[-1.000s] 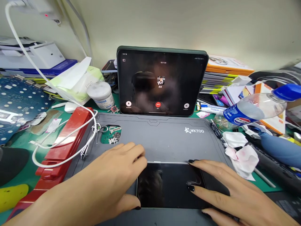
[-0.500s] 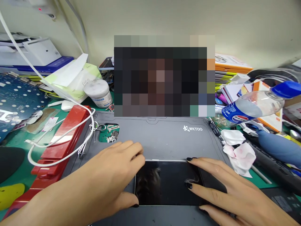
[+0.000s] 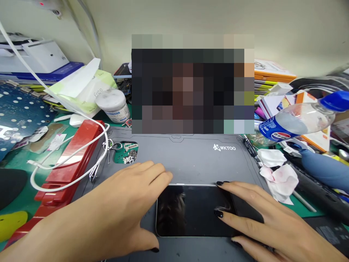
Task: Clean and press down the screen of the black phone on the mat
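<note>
While the right hand (image 3: 256, 214) spreads its fingertips over the right end of the dark phone (image 3: 191, 213), the left hand (image 3: 131, 203) arches open by the other end (touching or not, I can't tell). Phone's flat on the grey mat (image 3: 174, 156)! Looks like steadying; a two-sided grip calls for that left thumb closing in.

Your phone (image 3: 199, 213) shows glossy black glass with a smooth metallic edge; your mat (image 3: 174, 160) looks matt grey.
</note>
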Demonstrator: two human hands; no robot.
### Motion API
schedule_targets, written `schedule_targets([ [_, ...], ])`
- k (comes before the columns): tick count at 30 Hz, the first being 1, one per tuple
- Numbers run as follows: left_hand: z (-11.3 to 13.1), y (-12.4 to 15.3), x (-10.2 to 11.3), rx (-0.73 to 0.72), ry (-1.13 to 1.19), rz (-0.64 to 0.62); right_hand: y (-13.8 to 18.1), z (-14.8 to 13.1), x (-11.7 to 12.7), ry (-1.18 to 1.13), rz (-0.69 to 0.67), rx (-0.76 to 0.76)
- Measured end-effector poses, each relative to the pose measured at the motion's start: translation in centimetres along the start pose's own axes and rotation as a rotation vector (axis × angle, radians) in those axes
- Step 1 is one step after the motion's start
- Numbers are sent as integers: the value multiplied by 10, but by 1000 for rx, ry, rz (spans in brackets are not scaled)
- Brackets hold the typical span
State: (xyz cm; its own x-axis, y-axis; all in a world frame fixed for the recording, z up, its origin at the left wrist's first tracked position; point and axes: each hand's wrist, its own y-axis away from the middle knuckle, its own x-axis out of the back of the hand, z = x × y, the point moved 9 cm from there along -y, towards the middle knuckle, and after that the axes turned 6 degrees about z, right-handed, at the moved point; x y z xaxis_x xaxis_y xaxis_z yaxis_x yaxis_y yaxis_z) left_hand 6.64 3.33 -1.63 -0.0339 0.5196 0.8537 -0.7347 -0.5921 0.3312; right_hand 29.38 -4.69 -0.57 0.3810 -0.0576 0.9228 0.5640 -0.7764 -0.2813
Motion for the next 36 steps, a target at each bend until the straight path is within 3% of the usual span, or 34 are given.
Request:
schedule_targets([
  [5,-5,2,1,-13,-12,87,3,-1,-2,26,-17,7],
  [10,-6,8,8,-33,86,290,1,-3,-1,7,-22,3],
  [17,-6,8,8,-27,89,307,-5,-5,1,-2,-7,-1],
  [19,-6,7,9,-30,71,281,-7,-5,2,1,-6,-1],
  [24,-5,5,0,-6,-21,59,-14,-7,6,8,-7,15],
  [32,-5,2,-4,45,-1,-33,-20,-6,6,-18,-10,6],
  [36,-4,1,-2,25,-10,-2,-24,-7,9,-43,2,2],
])
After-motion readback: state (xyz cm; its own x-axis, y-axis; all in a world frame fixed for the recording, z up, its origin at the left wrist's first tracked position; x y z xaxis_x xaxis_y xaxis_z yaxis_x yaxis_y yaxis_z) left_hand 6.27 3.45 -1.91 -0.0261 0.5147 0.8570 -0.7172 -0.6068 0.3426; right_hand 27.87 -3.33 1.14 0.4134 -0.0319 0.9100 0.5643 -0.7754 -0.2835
